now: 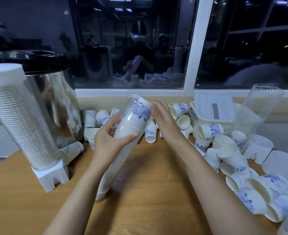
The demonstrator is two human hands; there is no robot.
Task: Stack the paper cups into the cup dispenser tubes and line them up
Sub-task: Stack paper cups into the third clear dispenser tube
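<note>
Now my left hand (112, 139) wraps round the tilted clear tube (121, 173), stack of cups (129, 128) inside; my right hand (160, 119), fingers relaxed, touches the top cup (142, 110).

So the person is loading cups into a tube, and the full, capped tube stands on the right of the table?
Wrong side: the head view shows the full, capped tube on the left of the table. The person is loading cups into the held tube.

Dim indoor light, dark window (131, 48) w/ reflections, fisheye warp at edges, slight blur.
</note>
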